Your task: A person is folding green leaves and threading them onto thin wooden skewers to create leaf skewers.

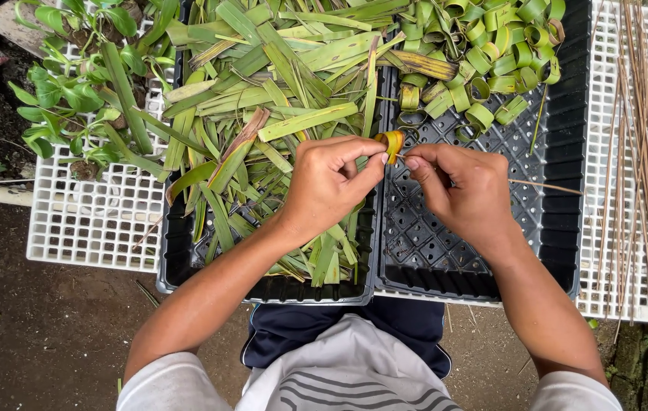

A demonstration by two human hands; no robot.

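Observation:
My left hand pinches a small rolled leaf ring, yellow-green, between thumb and fingers. My right hand meets it from the right and holds a thin brown stick whose tip points into the ring. Both hands hover over the seam between two black trays. The left black tray is full of flat green leaf strips. The right black tray holds several finished leaf rings at its far end.
A white plastic grid lies under the trays. A bundle of thin brown sticks rests on the grid at the right. Small green potted plants stand at the far left. Bare soil lies in front.

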